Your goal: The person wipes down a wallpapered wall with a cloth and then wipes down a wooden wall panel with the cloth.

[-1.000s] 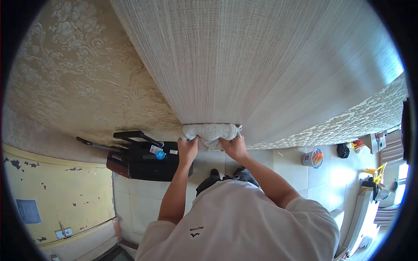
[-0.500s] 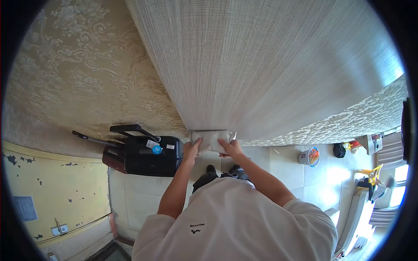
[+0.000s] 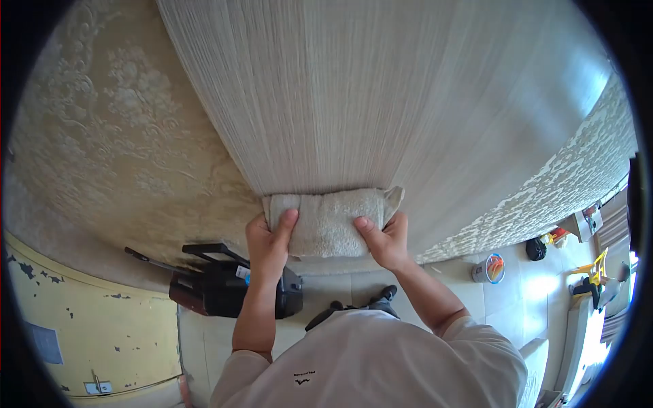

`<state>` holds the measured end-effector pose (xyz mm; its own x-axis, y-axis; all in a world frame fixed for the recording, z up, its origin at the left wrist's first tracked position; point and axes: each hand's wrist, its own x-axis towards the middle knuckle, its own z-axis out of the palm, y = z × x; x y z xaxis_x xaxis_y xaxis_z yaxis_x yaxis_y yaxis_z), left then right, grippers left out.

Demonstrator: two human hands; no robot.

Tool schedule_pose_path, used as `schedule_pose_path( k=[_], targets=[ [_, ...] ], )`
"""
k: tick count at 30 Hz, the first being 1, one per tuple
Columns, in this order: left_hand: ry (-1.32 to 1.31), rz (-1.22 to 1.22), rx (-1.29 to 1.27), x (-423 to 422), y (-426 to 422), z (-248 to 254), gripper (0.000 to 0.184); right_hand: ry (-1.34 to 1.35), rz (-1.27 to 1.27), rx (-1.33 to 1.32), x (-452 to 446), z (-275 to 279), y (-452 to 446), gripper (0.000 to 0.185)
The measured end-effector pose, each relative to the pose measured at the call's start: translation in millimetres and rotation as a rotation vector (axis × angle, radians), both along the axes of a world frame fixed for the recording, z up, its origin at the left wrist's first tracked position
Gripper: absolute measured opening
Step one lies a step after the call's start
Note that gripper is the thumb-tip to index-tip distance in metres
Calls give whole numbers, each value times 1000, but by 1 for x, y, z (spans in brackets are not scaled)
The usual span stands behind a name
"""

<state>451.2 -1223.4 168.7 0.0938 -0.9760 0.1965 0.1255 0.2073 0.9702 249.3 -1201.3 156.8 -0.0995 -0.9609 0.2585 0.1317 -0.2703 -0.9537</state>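
Note:
A folded, light grey-beige towel (image 3: pixel 326 221) is stretched between my two hands in the middle of the view. My left hand (image 3: pixel 272 238) grips its left end, thumb on top and fingers hidden behind. At the other end my right hand (image 3: pixel 386 241) is closed on it the same way, with a loose corner sticking out beyond. The towel's far edge lies against a tall, pale wood-grain panel (image 3: pixel 326 95); how firmly it presses, I cannot tell.
Below left of my hands stands a black suitcase (image 3: pixel 224 292) with its handle raised. Patterned wallpaper (image 3: pixel 136 136) flanks the panel. A worn yellow door (image 3: pixel 102 326) is at left. To the right are a bucket (image 3: pixel 488 269), a black bag (image 3: pixel 536 249) and a person (image 3: pixel 609 291) by a yellow chair.
Both hands have come up with the towel, which now looks larger and nearer to me. The suitcase appears lower in view, partly behind my left forearm.

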Motion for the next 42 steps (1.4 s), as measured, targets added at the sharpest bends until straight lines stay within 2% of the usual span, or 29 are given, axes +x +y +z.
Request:
schedule_pose_path(
  k=[3,5,9,11,13,15,17,19,22,23,26,29,32,34,37,42],
  targets=[
    [-42,15,-164,0,-8,44,34,-27,16,-135,-4,45,-5,26],
    [-16,6,-208,-3,-7,73,34,52,54,-204,-10,69,-7,36],
    [18,24,-350,-12,-16,122,35,58,16,-309,-12,125,-9,40],
    [103,89,-514,-20,-17,154,35,69,-57,-494,-12,155,-9,40],
    [54,171,-742,-27,-20,186,35,49,-82,-700,-15,185,-14,32],
    [-36,215,-889,-27,-27,212,36,130,-206,-820,-19,214,-19,34],
    [-100,276,-856,-34,-27,234,37,151,-255,-817,-21,235,-24,34],
    [-169,338,-806,-39,-31,233,38,172,-298,-799,-22,233,-27,35],
    [-255,349,-758,-43,-37,202,39,222,-338,-632,-25,202,-30,32],
    [-260,348,-760,-44,-36,186,37,166,-308,-585,-24,184,-30,31],
    [-328,366,-689,-49,-31,125,31,50,-256,-461,-26,124,-24,29],
    [-418,320,-530,-49,-21,59,26,79,-267,-274,-33,64,-15,27],
    [-402,213,-409,-49,-15,-2,21,138,-246,-88,-37,4,-6,26],
    [-288,155,-288,-50,-11,-40,17,318,-277,83,-39,-35,-2,28],
    [-377,128,-183,-48,-7,-89,15,315,-259,163,-37,-89,1,34],
    [-466,91,-100,-44,-5,-179,13,334,-234,254,-36,-156,3,28]
  ],
)
